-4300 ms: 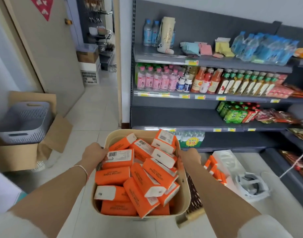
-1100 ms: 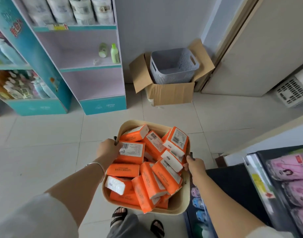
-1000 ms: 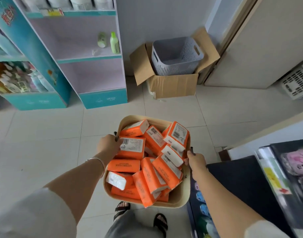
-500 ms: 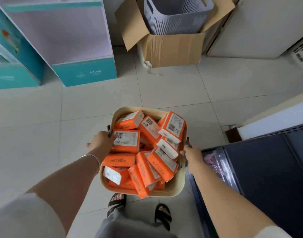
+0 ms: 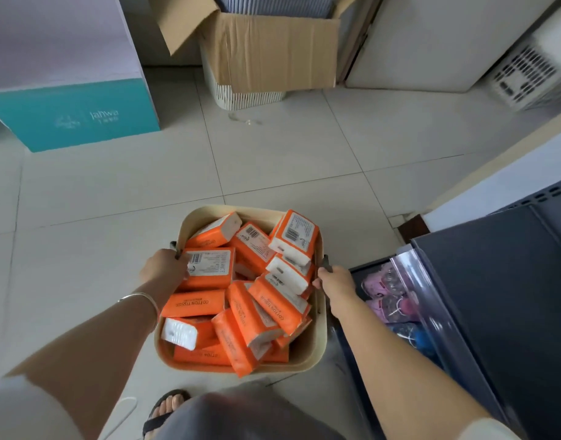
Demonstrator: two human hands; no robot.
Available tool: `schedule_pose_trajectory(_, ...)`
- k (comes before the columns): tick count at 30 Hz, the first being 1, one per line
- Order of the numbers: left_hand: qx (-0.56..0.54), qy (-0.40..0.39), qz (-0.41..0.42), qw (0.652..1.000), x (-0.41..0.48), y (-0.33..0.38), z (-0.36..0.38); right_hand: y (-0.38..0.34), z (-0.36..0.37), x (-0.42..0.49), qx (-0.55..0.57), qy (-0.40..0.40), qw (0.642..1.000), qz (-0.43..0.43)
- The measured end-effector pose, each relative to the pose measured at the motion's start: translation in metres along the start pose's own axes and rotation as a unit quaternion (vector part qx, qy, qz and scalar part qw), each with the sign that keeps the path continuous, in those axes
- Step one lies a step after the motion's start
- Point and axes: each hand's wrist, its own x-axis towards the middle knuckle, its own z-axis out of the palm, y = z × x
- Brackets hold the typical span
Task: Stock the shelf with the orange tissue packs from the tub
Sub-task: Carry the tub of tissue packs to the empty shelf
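The left grip (image 5: 164, 269) is curled round the tub's left handle and the right grip (image 5: 334, 281) round its right one. Both hold the tub (image 5: 321, 344), which hangs between them above the floor (image 5: 114, 192). The orange tissue packs (image 5: 209, 268) lie heaped loose inside it, between the two grips, and several ride above the rim.

The step looks like bringing the tub down beside the shelf (image 5: 495, 296), which lies just outside the right grip. To do it well:

- Keep both handles level, so the top packs near the right grip don't slide out.
- Lower the tub straight.
- Land it clear of the sandalled foot (image 5: 166, 404) below the grips and clear of the shelf's edge.

A few seconds ago the shelf stood straight ahead of the grips. The person has since turned, so it now lies off to the right and the cardboard box (image 5: 272, 55) is ahead. The tub appears lower over the tiles, and the heap looks undisturbed.
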Motion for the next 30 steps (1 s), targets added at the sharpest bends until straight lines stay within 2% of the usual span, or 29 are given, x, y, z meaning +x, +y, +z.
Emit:
schedule_pose_trajectory(10,-0.034,0.073,0.027,0.996,0.013,0.011,0.045,0.016,-0.009,0.023,-0.017,0.009,0.997,-0.070)
schedule_pose_trajectory(16,-0.121,0.052,0.083,0.988,-0.008,0.005,0.039,0.037,-0.011,0.016,0.022,0.032,0.996,-0.077)
schedule_pose_trajectory(21,-0.168,0.008,0.076,0.983,-0.040,-0.007,0.052,0.065,-0.020,0.004,0.066,0.046,0.996,-0.035)
schedule_pose_trajectory(24,-0.130,-0.017,0.073,0.989,-0.059,-0.023,0.058,0.078,-0.027,-0.004,0.055,0.044,0.997,-0.028)
schedule_pose_trajectory(26,-0.100,-0.006,0.083,0.992,-0.065,-0.027,0.052,0.080,-0.030,-0.011,0.053,0.040,0.997,-0.048)
schedule_pose_trajectory(30,0.013,0.025,0.100,0.995,-0.090,-0.021,0.037,0.085,-0.040,-0.035,-0.029,0.065,0.995,-0.074)
